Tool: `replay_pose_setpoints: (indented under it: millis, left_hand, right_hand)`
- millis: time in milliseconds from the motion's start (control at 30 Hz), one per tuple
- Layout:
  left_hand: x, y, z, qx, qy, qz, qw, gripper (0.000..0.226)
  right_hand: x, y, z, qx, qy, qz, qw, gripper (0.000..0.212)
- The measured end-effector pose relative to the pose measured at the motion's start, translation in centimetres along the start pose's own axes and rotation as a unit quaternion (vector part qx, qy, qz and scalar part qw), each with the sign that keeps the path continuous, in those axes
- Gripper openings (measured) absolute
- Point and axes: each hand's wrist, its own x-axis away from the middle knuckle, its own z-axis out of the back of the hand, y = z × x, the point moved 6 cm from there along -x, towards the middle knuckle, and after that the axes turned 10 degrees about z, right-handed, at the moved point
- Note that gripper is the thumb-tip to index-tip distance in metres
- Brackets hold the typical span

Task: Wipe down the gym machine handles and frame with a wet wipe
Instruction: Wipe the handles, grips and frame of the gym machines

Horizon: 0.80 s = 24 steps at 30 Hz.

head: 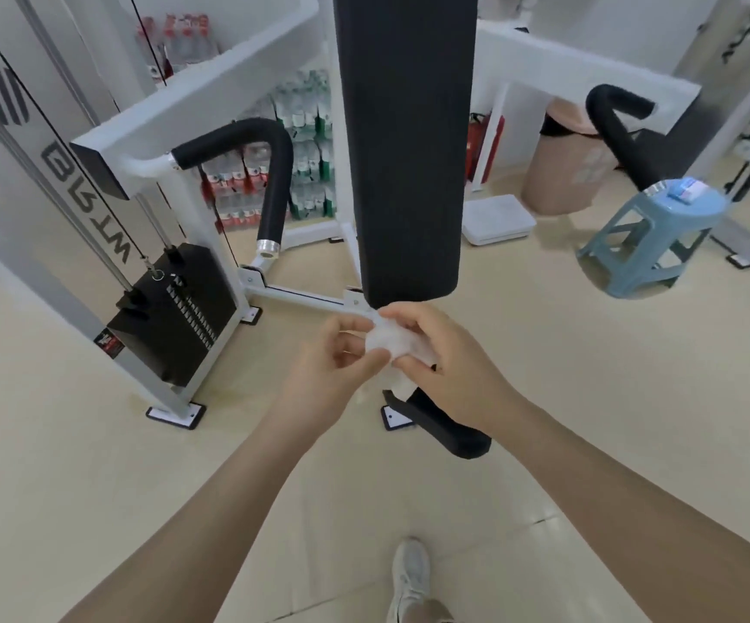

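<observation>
Weight stack [175,317], far left: untouched. Left handle [247,173], black foam, bent: no wiping is seen. Left hand [337,357]: fingers curled, wet wipe [391,346] pinched at its left edge. Wet wipe: held at centre, near the back pad [404,146]; white, crumpled, bunched. Right hand [449,370]: wipe gripped from the right. Risk judged: a bunched wipe may be dropped or may clean poorly unless spread.

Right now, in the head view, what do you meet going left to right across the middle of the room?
Weight stack → left padded handle → black back pad → pink bin → blue stool.
</observation>
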Motion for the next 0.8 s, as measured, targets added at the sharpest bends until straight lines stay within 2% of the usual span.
replay_pose_setpoints:
  millis: [167, 300, 367, 433, 600, 700, 767, 800]
  left_hand:
    - [0.3, 3.0, -7.7, -0.042, -0.051, -0.02, 0.998, 0.022]
    - [-0.6, 6.3, -16.0, -0.086, -0.063, -0.066, 0.992, 0.015]
    - [-1.2, 8.4, -20.9, -0.099, -0.069, -0.088, 0.989, 0.012]
    - [-2.1, 10.4, -25.9, -0.116, -0.066, -0.105, 0.985, 0.014]
    - [-5.0, 14.9, -38.0, -0.113, -0.041, -0.111, 0.987, 0.025]
    - [-7.0, 17.3, -44.7, -0.106, -0.03, -0.109, 0.988, 0.022]
    - [-9.4, 18.1, -49.0, -0.067, -0.034, -0.08, 0.994, 0.014]
    - [-10.9, 18.2, -51.0, -0.05, -0.036, -0.056, 0.997, 0.017]
  right_hand:
    - [4.7, 2.2, 6.6, -0.112, 0.014, -0.076, 0.991, 0.049]
    - [8.2, 6.3, 14.3, -0.179, 0.092, -0.128, 0.971, 0.04]
    - [9.9, 8.8, 18.9, -0.168, 0.104, -0.142, 0.97, 0.039]
    - [11.3, 11.1, 23.7, -0.147, 0.081, -0.147, 0.975, 0.037]
    - [13.4, 16.2, 36.2, -0.129, 0.055, -0.133, 0.981, 0.012]
    - [13.9, 19.0, 43.1, -0.123, 0.076, -0.118, 0.982, 0.022]
    - [14.3, 21.4, 47.4, -0.133, 0.113, -0.122, 0.977, 0.028]
    - [14.3, 22.6, 49.4, -0.141, 0.133, -0.127, 0.973, 0.03]
